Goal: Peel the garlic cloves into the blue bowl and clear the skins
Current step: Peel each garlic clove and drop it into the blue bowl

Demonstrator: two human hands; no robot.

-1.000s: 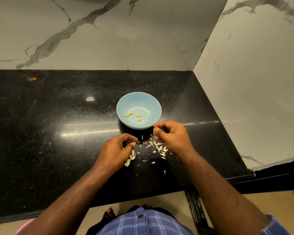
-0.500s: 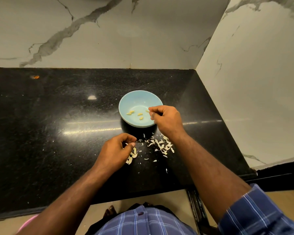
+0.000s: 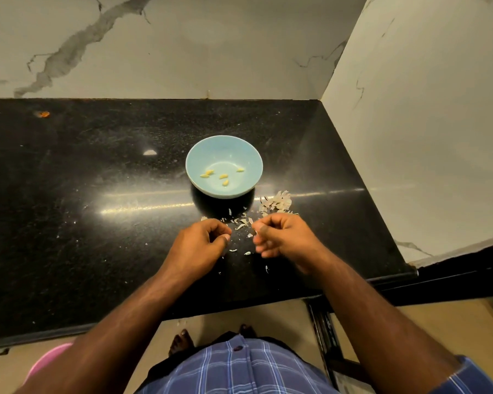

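Head view, one entry, all places taken from the blue bowl [image 3: 224, 166]. Blue bowl: stands upright on the black worktop [image 3: 69, 223], toward its right half, some way out from the marble walls. Peeled garlic cloves [image 3: 222, 175]: five small yellow pieces lying inside the bowl on its floor, apart from one another. Garlic skins [image 3: 276, 202]: a pale heap just beside the bowl at its near right, with loose flakes trailing from there toward the person and lying between the two hands. Left hand [image 3: 198, 245]: near side of the bowl, slightly left of it, fingers curled with thumb tip meeting the fingertips over the worktop; whether anything is pinched there cannot be told. Right hand [image 3: 285, 237]: near side of the bowl, to its right, fingers curled in and blurred; whether it has hold of anything cannot be told. Orange speck [image 3: 42, 114]: far to the left of the bowl, near the back wall. Checked blue shirt [image 3: 234, 371]: at the bottom edge, below the worktop.
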